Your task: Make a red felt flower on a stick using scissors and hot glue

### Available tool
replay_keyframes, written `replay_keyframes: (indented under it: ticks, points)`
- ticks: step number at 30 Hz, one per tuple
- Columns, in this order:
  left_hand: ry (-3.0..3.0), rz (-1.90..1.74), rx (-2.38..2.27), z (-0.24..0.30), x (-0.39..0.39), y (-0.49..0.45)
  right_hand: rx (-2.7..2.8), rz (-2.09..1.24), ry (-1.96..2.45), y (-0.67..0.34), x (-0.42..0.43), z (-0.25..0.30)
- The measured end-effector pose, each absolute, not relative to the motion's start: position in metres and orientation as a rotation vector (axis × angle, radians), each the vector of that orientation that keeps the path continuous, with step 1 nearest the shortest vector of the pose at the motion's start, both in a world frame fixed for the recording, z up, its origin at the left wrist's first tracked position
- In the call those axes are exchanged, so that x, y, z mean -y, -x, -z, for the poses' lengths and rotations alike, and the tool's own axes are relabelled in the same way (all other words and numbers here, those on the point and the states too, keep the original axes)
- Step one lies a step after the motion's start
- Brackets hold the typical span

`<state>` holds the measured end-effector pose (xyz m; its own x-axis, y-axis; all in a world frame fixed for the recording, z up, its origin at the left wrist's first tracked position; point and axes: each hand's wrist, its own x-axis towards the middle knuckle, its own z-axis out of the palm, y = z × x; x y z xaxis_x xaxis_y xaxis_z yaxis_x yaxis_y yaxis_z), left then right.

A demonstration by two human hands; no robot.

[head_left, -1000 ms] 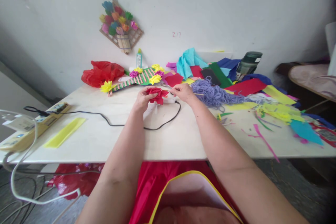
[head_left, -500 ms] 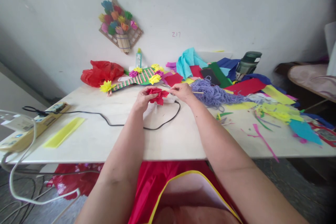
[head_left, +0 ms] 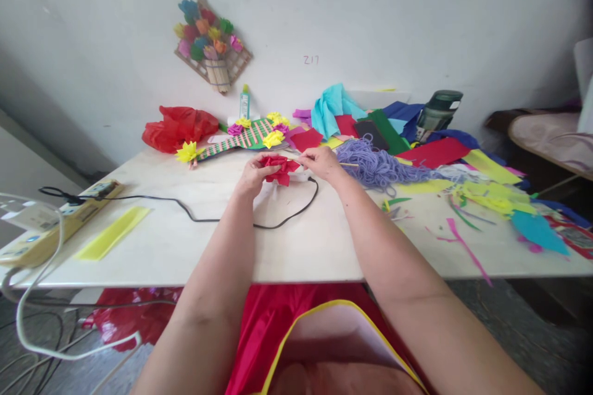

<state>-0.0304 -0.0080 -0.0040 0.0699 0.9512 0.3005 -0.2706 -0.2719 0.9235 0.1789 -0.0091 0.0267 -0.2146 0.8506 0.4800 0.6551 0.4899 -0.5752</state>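
My left hand [head_left: 252,174] is closed around a red paper flower [head_left: 278,168], held just above the white table [head_left: 296,241]. My right hand [head_left: 322,164] pinches a thin wooden stick [head_left: 348,164] whose far end points right; its near end meets the flower. A white object lies on the table under the flower, mostly hidden. A black cable [head_left: 204,217] loops on the table below both hands.
A power strip [head_left: 55,222] and a yellow paper strip [head_left: 113,233] lie at left. Purple yarn [head_left: 380,166], coloured paper sheets [head_left: 486,188] and a dark green bottle [head_left: 438,112] crowd the right. A woven paper piece with flowers [head_left: 241,137], a glue bottle [head_left: 244,102] and a red bag [head_left: 178,128] sit behind.
Both hands stay in nearly the same place with the flower. The stick's end now shows past my right hand, where it was hardly visible a second ago.
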Motion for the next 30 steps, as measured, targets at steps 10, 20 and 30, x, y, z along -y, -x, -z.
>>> replay_keyframes:
  ticks: [10, 20, 30]
  points:
    - [-1.297, -1.419, -0.78, 0.0065, 0.0056, 0.0292, 1.969, -0.202, 1.302, -0.1769, 0.0128, -0.0299]
    - [-1.267, -1.391, -0.778, 0.006, 0.0062, 0.0288, 2.015, -0.07, 1.282, -0.1796, 0.0092, -0.0288]
    - [-1.26, -1.381, -0.772, 0.0049, 0.007, 0.0287, 2.15, 0.161, 1.271, -0.1793, 0.0105, -0.0329]
